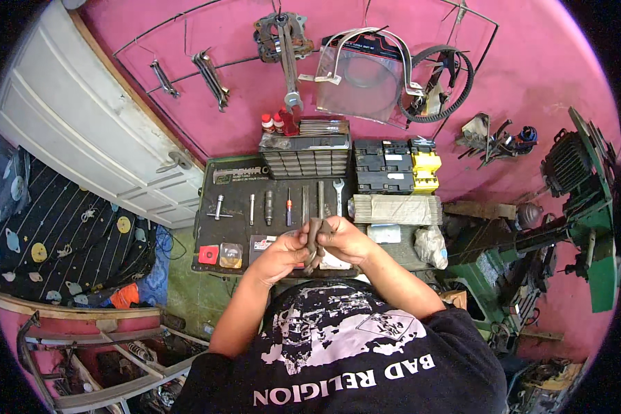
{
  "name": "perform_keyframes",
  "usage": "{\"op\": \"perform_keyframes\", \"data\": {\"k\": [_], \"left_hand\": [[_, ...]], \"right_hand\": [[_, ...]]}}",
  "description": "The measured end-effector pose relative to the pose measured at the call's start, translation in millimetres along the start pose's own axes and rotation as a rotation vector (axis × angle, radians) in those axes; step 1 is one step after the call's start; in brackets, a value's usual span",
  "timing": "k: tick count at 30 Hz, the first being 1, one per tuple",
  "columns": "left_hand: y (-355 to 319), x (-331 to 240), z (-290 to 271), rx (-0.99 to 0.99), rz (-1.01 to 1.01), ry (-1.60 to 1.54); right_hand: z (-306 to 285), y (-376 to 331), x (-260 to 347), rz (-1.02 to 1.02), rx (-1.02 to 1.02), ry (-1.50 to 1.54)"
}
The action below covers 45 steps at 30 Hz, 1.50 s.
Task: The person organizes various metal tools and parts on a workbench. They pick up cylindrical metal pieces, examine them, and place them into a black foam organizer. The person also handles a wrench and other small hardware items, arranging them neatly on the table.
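Observation:
Both my hands are together at the near edge of the dark worktop (241, 186). Between them is a grey-brown rag (316, 238), bunched and twisted. My left hand (288, 252) pinches it from the left; my right hand (345, 241) grips it from the right. Whether anything is wrapped inside it cannot be seen. Just beyond my hands lies a row of tools: a T-handle (219, 207), a socket extension (252, 209), a thick dark driver (269, 208), a screwdriver (289, 208), slim metal bars (306, 205) and a combination wrench (339, 199).
A small-drawer cabinet (307, 162) and black and yellow batteries (386, 169) stand at the back. A stack of long pale boxes (397, 209) and a plastic bag (431, 247) sit to the right. Wrenches (288, 69) hang on the pink wall. Green machinery (486, 279) stands far right.

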<state>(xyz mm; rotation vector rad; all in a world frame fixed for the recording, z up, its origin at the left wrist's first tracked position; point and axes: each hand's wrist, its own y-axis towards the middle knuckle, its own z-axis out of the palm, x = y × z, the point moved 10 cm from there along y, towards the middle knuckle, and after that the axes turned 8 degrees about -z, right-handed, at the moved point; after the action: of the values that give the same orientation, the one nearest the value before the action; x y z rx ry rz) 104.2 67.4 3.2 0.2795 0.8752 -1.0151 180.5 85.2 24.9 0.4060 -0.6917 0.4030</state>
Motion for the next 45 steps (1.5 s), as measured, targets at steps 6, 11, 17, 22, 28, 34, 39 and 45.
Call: {"op": "perform_keyframes", "data": {"k": [6, 11, 17, 22, 28, 34, 39, 45], "left_hand": [[-4, -11, -19, -0.387, 0.076, 0.524], [-19, -31, -5, -0.604, 0.184, 0.896], [-19, -40, 7, -0.602, 0.165, 1.181], [-22, -33, 18, -0.629, 0.364, 1.351], [-7, 10, -14, -0.445, 0.164, 0.465], [-8, 8, -24, -0.503, 0.196, 0.406], [-28, -59, 7, -0.95, 0.378, 1.324], [-18, -9, -18, -0.454, -0.096, -0.223]], "right_hand": [[-23, -4, 14, -0.001, -0.238, -0.305], [32, 5, 77, -0.345, -0.03, -1.453], [22, 15, 66, -0.188, 0.144, -1.399], [-32, 7, 6, 0.278, 0.07, -0.558], [4, 3, 6, 0.03, -0.252, 0.151], [13, -1, 21, -0.007, -0.16, -0.324], [41, -1, 69, -0.417, -0.07, -1.313], [92, -4, 55, -0.493, 0.285, -1.75]]}}
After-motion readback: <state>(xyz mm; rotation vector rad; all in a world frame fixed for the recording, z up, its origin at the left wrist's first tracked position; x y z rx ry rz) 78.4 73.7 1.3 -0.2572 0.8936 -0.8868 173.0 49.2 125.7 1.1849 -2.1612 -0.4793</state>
